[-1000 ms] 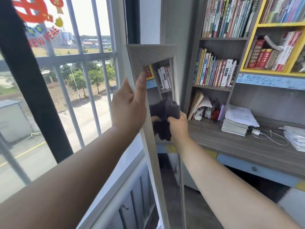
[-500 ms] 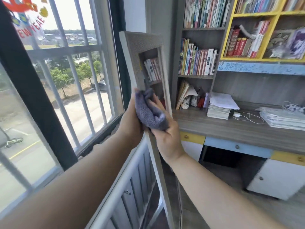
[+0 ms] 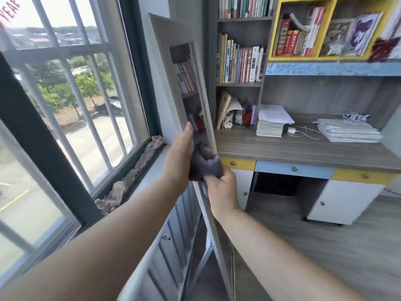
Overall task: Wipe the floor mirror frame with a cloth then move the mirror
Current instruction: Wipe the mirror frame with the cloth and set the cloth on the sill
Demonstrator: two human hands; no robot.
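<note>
**Floor mirror [image 3: 196,68].** Quantity: one. It is a tall, narrow unit seen at a steep angle. It runs from 12 o'clock in the view down to 6 o'clock, between the window [image 3: 65,101] at 9 o'clock and the desk [image 3: 303,148] at 3 o'clock. The frame [image 3: 167,38] is a broad, flat, grey-brown moulding with a fine texture and a pale inner strip. The glass reflects book spines and a shelf.

**Cloth [image 3: 206,167].** Quantity: one. It is dark grey-violet and bunched. It lies against the frame at mid-height, at the centre of the view.

**Hands.** Quantity: two.
- The left hand [image 3: 179,161] grips the frame's window-side rail, with the thumb laid up along the front face. The other fingers are hidden behind the frame.
- The right hand [image 3: 221,190] is at the 5 o'clock side of the cloth. Its fingers are curled into the cloth and hold it to the frame's desk-side rail.

**Surroundings.**
- Bookcase [image 3: 238,51]: quantity one, at 1 o'clock.
- Paper stacks on the desk: quantity two, [image 3: 271,124] and [image 3: 349,130]. A white charger [image 3: 290,130] lies between them.
- Drawer fronts under the desk top: quantity three, yellow [image 3: 240,164], blue [image 3: 294,169] and yellow [image 3: 364,176].
</note>
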